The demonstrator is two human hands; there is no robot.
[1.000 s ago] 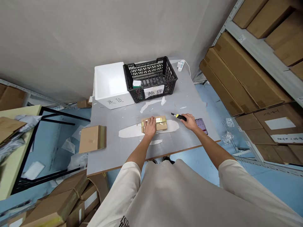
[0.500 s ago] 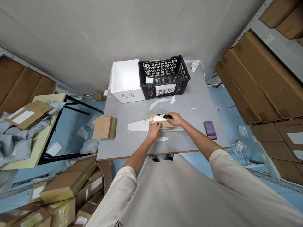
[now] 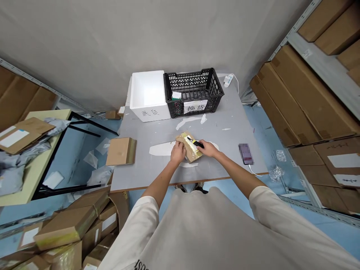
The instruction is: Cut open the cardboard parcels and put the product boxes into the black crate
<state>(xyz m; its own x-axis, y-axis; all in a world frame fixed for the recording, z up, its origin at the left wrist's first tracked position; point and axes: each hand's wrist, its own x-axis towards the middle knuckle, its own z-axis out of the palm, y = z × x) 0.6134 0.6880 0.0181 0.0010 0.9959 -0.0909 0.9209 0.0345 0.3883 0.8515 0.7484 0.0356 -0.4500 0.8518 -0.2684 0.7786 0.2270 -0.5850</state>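
Note:
A small taped cardboard box [image 3: 192, 153] lies turned at a slant near the middle of the grey table [image 3: 157, 174]. My left hand [image 3: 178, 151] grips its left end, fingers closed on the edge. In my right hand [image 3: 208, 148] is a black and yellow utility knife [image 3: 198, 143], its tip pointing left over the box's top. Yellowish clear tape and a white label cover part of that top. Beneath and beside the box are white torn patches [image 3: 160, 149] on the table surface.
At the table's back stand a white foam box [image 3: 150, 112] and a black plastic crate [image 3: 194, 98]. Another cardboard box [image 3: 120, 151] sits at left, a phone [image 3: 246, 154] with a cable at right. Stacked cartons [image 3: 303, 97] fill shelves on the right; parcels [image 3: 67, 225] pile up lower left.
The small box has been turned from lying straight to a slant. My left hand has shifted from its front to its left end. The knife now points over the box's top.

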